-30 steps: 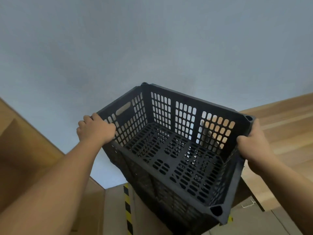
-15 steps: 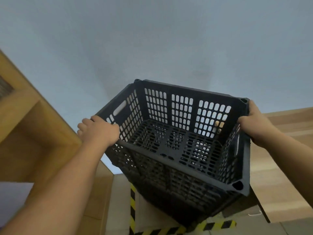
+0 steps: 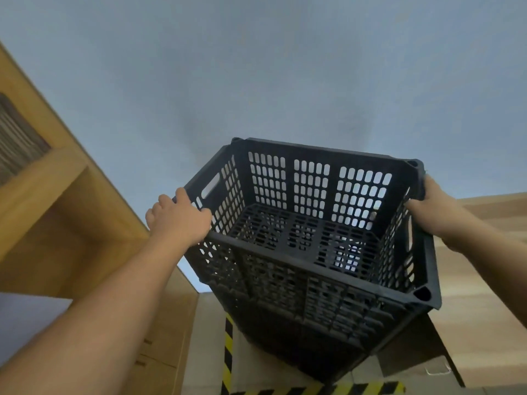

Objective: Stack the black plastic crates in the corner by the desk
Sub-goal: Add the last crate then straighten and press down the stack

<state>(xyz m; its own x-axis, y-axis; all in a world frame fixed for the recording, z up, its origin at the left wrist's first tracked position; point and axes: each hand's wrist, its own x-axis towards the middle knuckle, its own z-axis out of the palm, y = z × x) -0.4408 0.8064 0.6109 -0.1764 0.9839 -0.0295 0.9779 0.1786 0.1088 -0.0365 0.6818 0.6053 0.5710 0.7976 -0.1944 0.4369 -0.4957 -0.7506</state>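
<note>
An empty black plastic crate (image 3: 310,252) with perforated walls fills the middle of the head view. It is held up in front of a blue-grey wall and tilts toward me. My left hand (image 3: 179,220) grips the left rim near a corner. My right hand (image 3: 430,206) grips the upper right rim. More black crate walls (image 3: 299,334) show directly beneath it; whether the held crate touches them I cannot tell.
A wooden desk or shelf unit (image 3: 51,212) stands at the left with a drawer cabinet (image 3: 162,337) below. A wooden panel (image 3: 484,280) stands on the right. Yellow-black hazard tape (image 3: 228,354) marks the floor under the crates.
The crate has swung from a rightward tilt to nearly level and shifted slightly right and up in view. The wooden unit on the left has come further into view. Both hands keep their grip.
</note>
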